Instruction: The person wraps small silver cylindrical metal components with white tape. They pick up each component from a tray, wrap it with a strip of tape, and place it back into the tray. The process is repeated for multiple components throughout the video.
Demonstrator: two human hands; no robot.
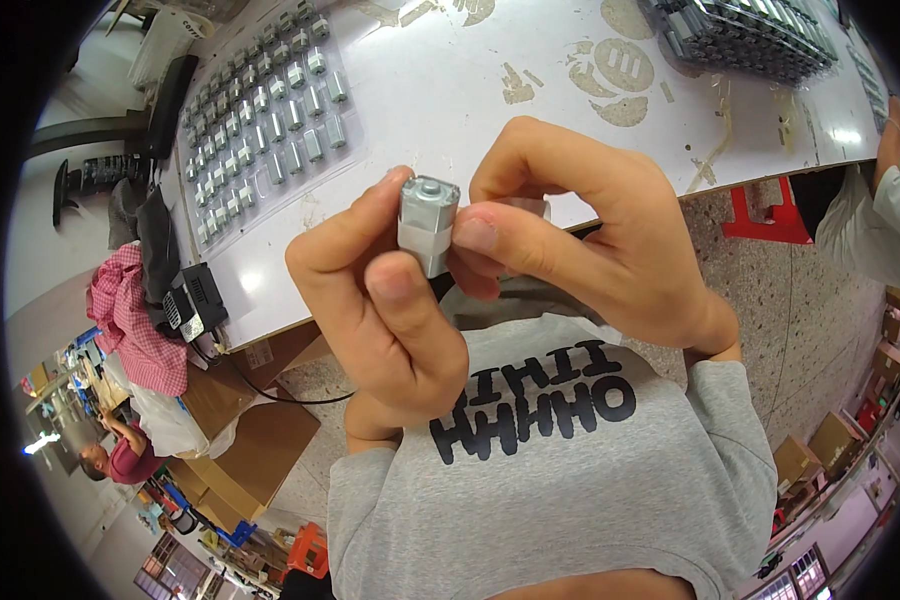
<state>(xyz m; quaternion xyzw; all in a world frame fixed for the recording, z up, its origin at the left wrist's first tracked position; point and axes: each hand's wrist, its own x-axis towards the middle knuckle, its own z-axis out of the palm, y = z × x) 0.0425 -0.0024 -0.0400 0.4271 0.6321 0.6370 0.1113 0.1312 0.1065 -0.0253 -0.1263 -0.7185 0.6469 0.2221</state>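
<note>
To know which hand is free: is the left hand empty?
No, the left hand holds a small metal part between its thumb and fingers.

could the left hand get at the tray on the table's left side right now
Probably yes for reach: the way from the left hand to the tray looks free. But its grip is taken up by a metal part.

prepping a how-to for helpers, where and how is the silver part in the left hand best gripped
Take the silver part by its straight side walls, probably at the white band, coming from the right. It is held nearly upright, the left hand covers its left side, and the small raised boss on top offers little to hold.
</note>
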